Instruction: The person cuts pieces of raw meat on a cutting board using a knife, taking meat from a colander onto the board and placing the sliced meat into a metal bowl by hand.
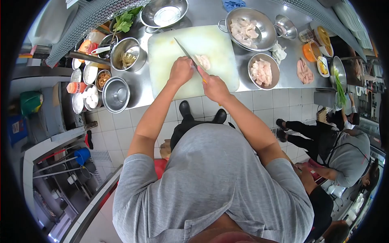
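Left hand: fingers curled right beside the blade; they could be nicked if the knife slips or twists. Whether they grasp anything, I cannot tell.
Right hand: closed around the handle of the knife; a damp grip (raw meat is about) could let it turn.
Meat piece: on the cutting board, right of its middle, just beside the blade; slick flesh could skid under a push.
Meat bowl: at the table's near edge, right of the board's near right corner; the right forearm, swinging out, could knock it off.
Steel bowl: by the near edge, left of the board's near left corner; a stray left forearm could tip it.
Counts: one knife, one board, one piece seen on it, two colanders towards the far edge (one holding meat). Heaped pieces overlap too much to count.
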Demonstrator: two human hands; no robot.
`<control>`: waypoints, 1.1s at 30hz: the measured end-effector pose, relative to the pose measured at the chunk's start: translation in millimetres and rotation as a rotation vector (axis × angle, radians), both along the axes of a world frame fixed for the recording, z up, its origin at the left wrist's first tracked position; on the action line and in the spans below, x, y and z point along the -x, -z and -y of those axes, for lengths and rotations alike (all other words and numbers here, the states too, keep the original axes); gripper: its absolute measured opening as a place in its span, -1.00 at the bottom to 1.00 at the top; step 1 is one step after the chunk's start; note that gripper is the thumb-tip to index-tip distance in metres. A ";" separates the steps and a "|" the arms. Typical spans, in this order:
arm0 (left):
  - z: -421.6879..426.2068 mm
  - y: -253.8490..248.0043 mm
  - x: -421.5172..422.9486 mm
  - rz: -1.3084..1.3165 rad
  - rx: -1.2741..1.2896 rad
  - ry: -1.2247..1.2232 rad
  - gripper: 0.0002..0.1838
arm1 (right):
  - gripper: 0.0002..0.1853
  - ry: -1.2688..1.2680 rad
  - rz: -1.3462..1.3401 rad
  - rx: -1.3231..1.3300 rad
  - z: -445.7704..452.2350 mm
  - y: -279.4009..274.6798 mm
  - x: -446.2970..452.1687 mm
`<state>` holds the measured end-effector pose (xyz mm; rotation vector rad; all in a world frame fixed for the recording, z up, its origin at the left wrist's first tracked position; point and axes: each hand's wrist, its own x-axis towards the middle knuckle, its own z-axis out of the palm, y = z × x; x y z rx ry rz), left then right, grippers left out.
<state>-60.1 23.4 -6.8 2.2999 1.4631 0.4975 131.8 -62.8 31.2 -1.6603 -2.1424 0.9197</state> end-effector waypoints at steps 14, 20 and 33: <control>0.2 -33.2 -21.1 -0.032 0.081 0.125 -0.76 | -0.22 0.269 -0.223 0.049 81.7 -52.1 -96.0; -16.6 -40.1 -36.1 -0.302 -0.173 0.477 -0.49 | -0.25 0.327 -0.222 0.137 111.9 -44.4 -134.4; -51.6 -20.1 -48.8 -0.342 0.276 0.018 -0.45 | -0.25 0.230 -0.245 0.130 134.4 -67.6 -152.7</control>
